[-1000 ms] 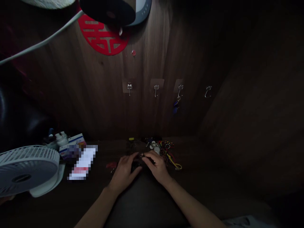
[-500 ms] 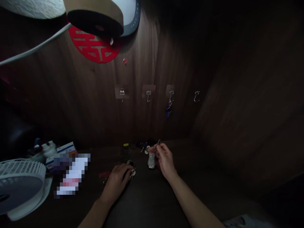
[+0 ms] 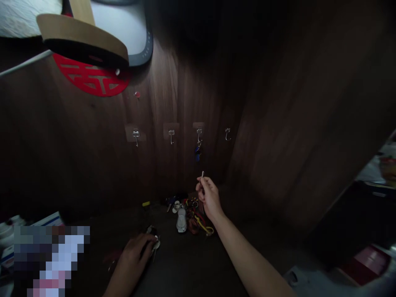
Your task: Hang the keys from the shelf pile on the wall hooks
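Observation:
My left hand (image 3: 133,255) lies low over the tabletop, fingers curled onto a bunch of keys (image 3: 156,243); part of the bunch is hidden under it. Raised above the table, my right hand (image 3: 210,199) pinches a small shiny metal piece (image 3: 202,174), key-like, pointing up; its lower part is hidden by the fingers. Between the hands sits a silver car-shaped object (image 3: 181,220). Red and yellow cords (image 3: 201,225) lie beside it, below my right hand. Just behind are more keys (image 3: 176,206) with round tags.
Metal hooks (image 3: 171,134) are fixed in a row on the dark wood wall. Blue-tagged keys (image 3: 198,153) hang from one hook. A yellow piece (image 3: 146,203) lies near the wall. Boxes (image 3: 49,218) and white bottles (image 3: 17,222) stand at left; a red ornament (image 3: 102,84) is on the wall.
My right hand has lifted away from the silver object with the metal piece, uncovering the cords. My left hand stays at its keys. The whole view has turned rightward.

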The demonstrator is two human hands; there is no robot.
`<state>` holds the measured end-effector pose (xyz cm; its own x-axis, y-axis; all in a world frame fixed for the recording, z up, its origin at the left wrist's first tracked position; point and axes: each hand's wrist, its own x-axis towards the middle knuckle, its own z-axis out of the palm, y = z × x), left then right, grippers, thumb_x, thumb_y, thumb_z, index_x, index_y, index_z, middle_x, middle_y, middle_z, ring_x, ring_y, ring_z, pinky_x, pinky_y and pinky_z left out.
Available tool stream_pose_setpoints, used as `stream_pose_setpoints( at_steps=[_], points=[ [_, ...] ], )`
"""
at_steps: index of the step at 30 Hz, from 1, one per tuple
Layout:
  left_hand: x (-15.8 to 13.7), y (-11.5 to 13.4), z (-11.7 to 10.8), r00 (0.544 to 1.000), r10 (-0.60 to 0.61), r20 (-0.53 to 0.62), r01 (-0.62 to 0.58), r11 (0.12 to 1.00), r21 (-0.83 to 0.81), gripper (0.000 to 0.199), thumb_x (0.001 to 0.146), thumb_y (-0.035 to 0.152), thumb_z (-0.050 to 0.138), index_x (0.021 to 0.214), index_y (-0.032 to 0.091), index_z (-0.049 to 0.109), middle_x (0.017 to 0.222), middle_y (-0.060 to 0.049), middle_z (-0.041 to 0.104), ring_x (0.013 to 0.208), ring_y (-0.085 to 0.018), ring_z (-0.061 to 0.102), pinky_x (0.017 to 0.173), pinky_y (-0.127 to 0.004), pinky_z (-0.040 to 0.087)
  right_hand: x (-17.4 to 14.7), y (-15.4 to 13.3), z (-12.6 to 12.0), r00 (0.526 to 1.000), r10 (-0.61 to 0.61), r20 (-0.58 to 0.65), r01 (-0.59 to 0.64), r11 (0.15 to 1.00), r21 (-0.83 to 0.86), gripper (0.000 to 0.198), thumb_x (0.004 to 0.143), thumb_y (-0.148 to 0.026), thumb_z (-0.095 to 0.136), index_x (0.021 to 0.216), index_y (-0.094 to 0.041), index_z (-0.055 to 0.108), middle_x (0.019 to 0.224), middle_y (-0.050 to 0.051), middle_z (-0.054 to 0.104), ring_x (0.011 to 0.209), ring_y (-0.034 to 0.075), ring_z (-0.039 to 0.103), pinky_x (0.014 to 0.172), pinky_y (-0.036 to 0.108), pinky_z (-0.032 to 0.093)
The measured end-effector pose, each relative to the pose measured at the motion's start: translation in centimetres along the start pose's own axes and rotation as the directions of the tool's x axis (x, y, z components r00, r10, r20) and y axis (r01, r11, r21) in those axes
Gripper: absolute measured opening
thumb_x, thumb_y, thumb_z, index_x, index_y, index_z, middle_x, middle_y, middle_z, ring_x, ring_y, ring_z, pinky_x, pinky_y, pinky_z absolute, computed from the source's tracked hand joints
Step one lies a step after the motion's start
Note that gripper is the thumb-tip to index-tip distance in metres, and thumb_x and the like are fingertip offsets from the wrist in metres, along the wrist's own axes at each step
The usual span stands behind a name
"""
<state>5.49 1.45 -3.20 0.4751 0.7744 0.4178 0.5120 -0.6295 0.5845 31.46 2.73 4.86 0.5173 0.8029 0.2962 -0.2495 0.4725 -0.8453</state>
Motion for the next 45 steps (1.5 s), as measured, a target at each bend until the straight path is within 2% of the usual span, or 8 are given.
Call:
stream_pose_setpoints(
  at_steps=[8, 14, 19, 31, 34, 36, 40, 45],
  points=[
    [0.2, -0.3, 0.2, 1.000, 0.018, -0.007, -0.018, 1.000, 0.025, 0.021, 0.088, 0.035, 0.046, 0.089, 0.028, 0.066, 0.087, 0.000, 0.073, 0.082, -0.019, 0.068, 0.075, -0.030, 0.053, 4.5, -3.9, 0.9, 0.989, -0.148, -0.023, 0.147, 0.987, -0.071, 0.029, 0.070, -0.046, 0.065, 0.079, -0.021, 0.055, 0.045, -0.012, 0.030, 0.036, 0.003, 0.022, 0.033, 0.015, 0.012],
    [0.1, -0.3, 0.4, 0.998, 0.047, -0.040, -0.045, 0.998, 0.039, 0.025, 0.088, 0.041, 0.046, 0.087, 0.028, 0.067, 0.086, -0.001, 0.074, 0.081, -0.020, 0.069, 0.074, -0.029, 0.055, 7.3, -6.3, 2.6, 0.973, -0.232, 0.006, 0.230, 0.961, -0.155, 0.024, 0.071, -0.042, 0.063, 0.073, -0.020, 0.053, 0.046, -0.011, 0.032, 0.037, 0.004, 0.024, 0.034, 0.017, 0.015],
    [0.1, 0.1, 0.3, 0.999, 0.017, -0.047, -0.016, 1.000, 0.018, 0.026, 0.088, 0.043, 0.045, 0.088, 0.029, 0.067, 0.088, -0.002, 0.074, 0.083, -0.021, 0.069, 0.076, -0.031, 0.054, 9.1, -6.6, 3.1, 0.951, -0.309, -0.016, 0.296, 0.923, -0.247, 0.021, 0.072, -0.039, 0.062, 0.069, -0.020, 0.053, 0.046, -0.010, 0.034, 0.039, 0.005, 0.030, 0.037, 0.018, 0.021],
    [0.1, -0.2, 0.4, 1.000, -0.027, 0.000, 0.027, 1.000, 0.000, 0.022, 0.088, 0.037, 0.047, 0.089, 0.029, 0.067, 0.089, -0.001, 0.072, 0.085, -0.021, 0.067, 0.078, -0.033, 0.053, 9.9, -4.8, 2.6, 0.970, -0.242, -0.019, 0.226, 0.930, -0.290, 0.022, 0.070, -0.038, 0.063, 0.067, -0.018, 0.054, 0.042, -0.010, 0.039, 0.035, 0.004, 0.031, 0.034, 0.017, 0.021],
    [0.1, -0.1, 0.3, 0.999, -0.031, 0.014, 0.031, 1.000, 0.000, 0.020, 0.088, 0.035, 0.048, 0.089, 0.028, 0.066, 0.089, -0.002, 0.072, 0.085, -0.021, 0.067, 0.078, -0.032, 0.052, 9.5, -4.2, 2.0, 0.978, -0.209, -0.012, 0.197, 0.939, -0.282, 0.025, 0.070, -0.042, 0.063, 0.071, -0.019, 0.054, 0.044, -0.010, 0.045, 0.033, 0.003, 0.033, 0.032, 0.016, 0.021],
    [0.1, -0.2, 0.3, 0.999, -0.033, 0.022, 0.033, 0.999, 0.000, 0.019, 0.088, 0.034, 0.048, 0.090, 0.028, 0.066, 0.090, -0.002, 0.072, 0.085, -0.021, 0.066, 0.078, -0.032, 0.052, 9.1, -3.7, 1.6, 0.982, -0.188, -0.011, 0.178, 0.946, -0.272, 0.028, 0.068, -0.044, 0.065, 0.076, -0.019, 0.054, 0.048, -0.009, 0.051, 0.033, 0.004, 0.039, 0.032, 0.016, 0.026],
    [0.0, 0.0, 0.2, 0.999, -0.040, 0.017, 0.040, 0.999, -0.002, 0.018, 0.088, 0.032, 0.049, 0.090, 0.028, 0.066, 0.090, -0.002, 0.071, 0.085, -0.021, 0.066, 0.079, -0.032, 0.051, 8.3, -2.6, 0.6, 0.987, -0.159, -0.006, 0.153, 0.958, -0.242, 0.033, 0.063, -0.040, 0.069, 0.084, -0.019, 0.055, 0.057, -0.006, 0.061, 0.049, 0.010, 0.059, 0.049, 0.020, 0.046],
    [0.0, 1.0, -0.2, 0.999, -0.030, 0.023, 0.030, 1.000, 0.000, 0.018, 0.088, 0.031, 0.048, 0.088, 0.027, 0.065, 0.088, -0.002, 0.071, 0.083, -0.021, 0.066, 0.077, -0.032, 0.051, 7.0, -1.0, -1.0, 0.995, -0.095, -0.018, 0.089, 0.970, -0.226, 0.029, 0.067, -0.036, 0.066, 0.089, -0.019, 0.059, 0.071, 0.000, 0.070, 0.070, 0.014, 0.067, 0.066, 0.026, 0.049]
  ],
)
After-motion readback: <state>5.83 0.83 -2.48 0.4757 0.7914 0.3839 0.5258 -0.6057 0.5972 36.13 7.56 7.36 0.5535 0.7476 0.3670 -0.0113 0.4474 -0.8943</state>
